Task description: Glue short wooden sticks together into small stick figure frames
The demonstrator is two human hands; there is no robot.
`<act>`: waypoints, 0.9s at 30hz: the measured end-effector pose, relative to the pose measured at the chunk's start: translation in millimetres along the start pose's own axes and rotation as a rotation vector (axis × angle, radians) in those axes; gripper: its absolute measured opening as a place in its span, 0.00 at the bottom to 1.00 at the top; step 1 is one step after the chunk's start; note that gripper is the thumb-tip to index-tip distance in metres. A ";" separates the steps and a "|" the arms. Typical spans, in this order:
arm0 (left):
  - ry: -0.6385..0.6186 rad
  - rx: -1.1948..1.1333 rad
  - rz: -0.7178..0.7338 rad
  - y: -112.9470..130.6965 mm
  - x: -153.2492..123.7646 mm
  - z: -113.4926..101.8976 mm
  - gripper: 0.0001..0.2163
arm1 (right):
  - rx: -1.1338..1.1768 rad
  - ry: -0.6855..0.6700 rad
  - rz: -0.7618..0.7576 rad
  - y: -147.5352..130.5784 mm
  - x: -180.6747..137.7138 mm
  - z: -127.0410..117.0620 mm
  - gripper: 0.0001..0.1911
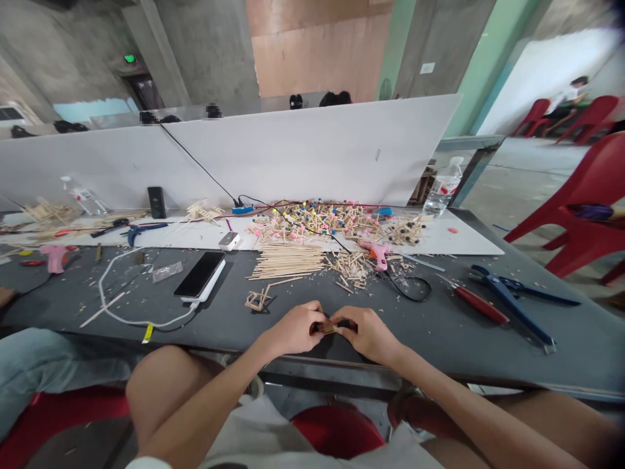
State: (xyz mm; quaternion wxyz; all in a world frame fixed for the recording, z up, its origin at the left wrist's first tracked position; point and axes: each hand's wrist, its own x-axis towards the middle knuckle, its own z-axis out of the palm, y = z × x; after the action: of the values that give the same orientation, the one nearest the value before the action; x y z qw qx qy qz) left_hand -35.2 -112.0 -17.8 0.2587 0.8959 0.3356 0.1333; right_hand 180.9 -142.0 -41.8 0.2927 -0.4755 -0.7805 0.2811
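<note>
From where I stand, I see a person sitting at a dark grey surface (439, 345). The left hand (299, 327) and the right hand (367, 331) are close together over its front edge. The fingers of both hands are pinched on a small bunch of wooden sticks (329, 328), one hand at each end. The bunch is between the two hands (it is too small to count the sticks).

Just past the left hand is a little stick frame (258, 299). Behind that lies a flat row of long sticks (288, 262). Beside the row are a heap of short bits (351, 268) and a pink glue gun (377, 254). Farther back is a big pile of sticks with bright dots (317, 220). Blue pliers (512, 303) and a red-handled tool (481, 306) lie off to the right.
</note>
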 end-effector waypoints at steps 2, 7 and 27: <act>0.021 0.012 -0.015 1.8 0.4 2.8 0.07 | -0.009 0.002 0.006 -0.2 -0.7 0.5 0.11; 0.091 0.087 -0.065 4.9 1.8 12.4 0.05 | -0.037 0.015 0.015 -1.6 -1.3 3.1 0.11; 0.097 0.072 -0.045 2.6 2.8 13.1 0.05 | 0.020 0.047 0.040 -6.4 -0.6 5.4 0.09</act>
State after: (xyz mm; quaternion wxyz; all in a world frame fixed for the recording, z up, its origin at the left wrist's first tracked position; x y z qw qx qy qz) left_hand -26.3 -116.7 -27.0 0.2125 0.8894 0.3724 0.1585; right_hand 173.5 -145.9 -40.9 0.3100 -0.4946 -0.7609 0.2833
